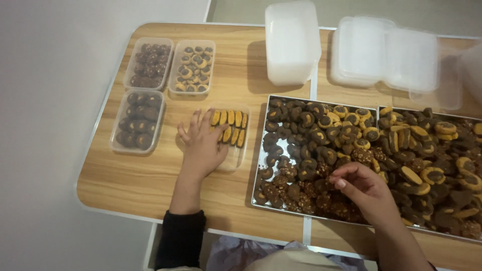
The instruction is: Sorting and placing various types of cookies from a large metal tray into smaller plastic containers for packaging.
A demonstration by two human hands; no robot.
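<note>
My left hand (202, 143) lies flat with fingers spread over a clear plastic container (237, 155), partly filled with a row of yellow and brown cookies (232, 125). My right hand (362, 188) reaches into a metal tray (261, 165) heaped with dark and yellow cookies, fingertips pinched over the pile. Whether it holds a cookie I cannot tell.
Three filled clear containers (148, 62) (192, 66) (138, 120) sit at the table's left. A stack of empty white containers (292, 42) and lids (386, 52) stands at the back. A second cookie tray (437, 150) lies at the right.
</note>
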